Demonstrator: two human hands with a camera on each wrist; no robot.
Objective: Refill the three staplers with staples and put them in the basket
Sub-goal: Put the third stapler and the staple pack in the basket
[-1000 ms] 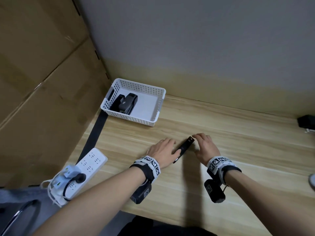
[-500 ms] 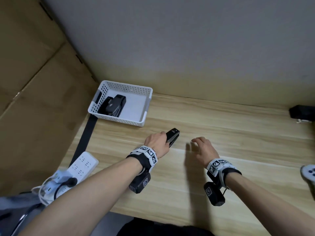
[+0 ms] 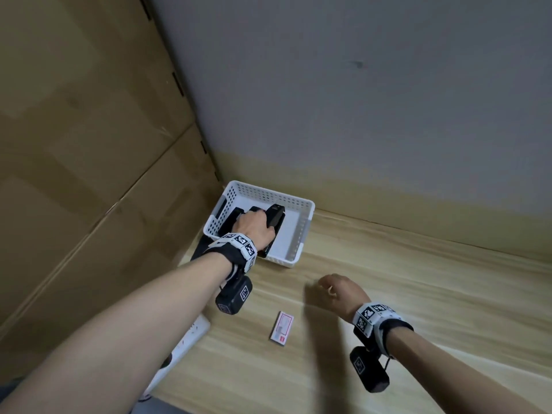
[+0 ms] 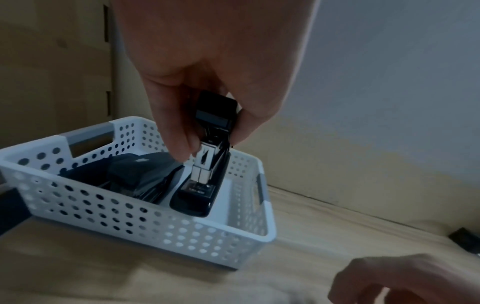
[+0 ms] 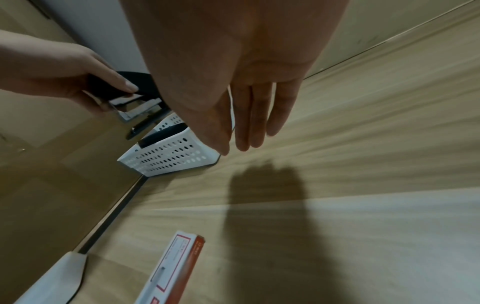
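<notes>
Left hand [image 4: 207,67] pinches the black stapler [image 4: 205,164] half inside the white basket [image 4: 145,222], right of two others; right hand [image 3: 339,292] hangs slack, empty; lower flat, then release.

The light is soft and rather dim, and it comes from above. The right hand [image 5: 249,98] throws a dark, soft-edged shadow on the worktop [image 5: 363,144], where a pale band of glare also lies. Both wrist views are grainy and slightly blurred. The head view bends straight lines near its edges.
</notes>
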